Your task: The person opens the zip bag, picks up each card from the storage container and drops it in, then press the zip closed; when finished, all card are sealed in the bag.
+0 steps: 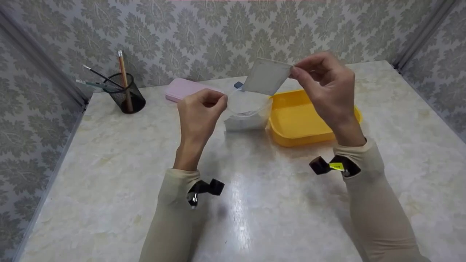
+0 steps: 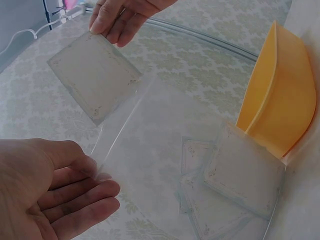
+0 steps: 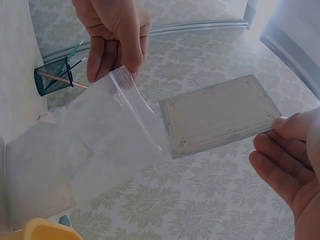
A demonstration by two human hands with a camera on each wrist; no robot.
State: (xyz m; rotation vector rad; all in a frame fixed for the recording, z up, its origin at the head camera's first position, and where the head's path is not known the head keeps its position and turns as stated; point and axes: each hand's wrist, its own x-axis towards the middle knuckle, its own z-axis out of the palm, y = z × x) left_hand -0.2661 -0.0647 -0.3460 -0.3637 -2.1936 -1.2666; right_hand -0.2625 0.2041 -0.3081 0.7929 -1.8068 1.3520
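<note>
My left hand (image 1: 199, 111) pinches the rim of a clear zip bag (image 1: 248, 109) and holds it up above the table; the bag (image 2: 210, 175) has several pale cards inside. My right hand (image 1: 327, 85) pinches the corner of one pale grey card (image 1: 265, 77) with a thin printed border, held just above the bag's mouth. The card (image 3: 220, 116) sits right beside the bag's open edge (image 3: 135, 95). In the left wrist view the card (image 2: 95, 75) hangs from the right hand's fingertips (image 2: 107, 22).
A yellow tray (image 1: 302, 120) sits just right of the bag on the marble table (image 1: 109, 153). At the back left are a pink case (image 1: 184, 90) and a black mesh pencil cup (image 1: 125, 92). Patterned walls close in three sides.
</note>
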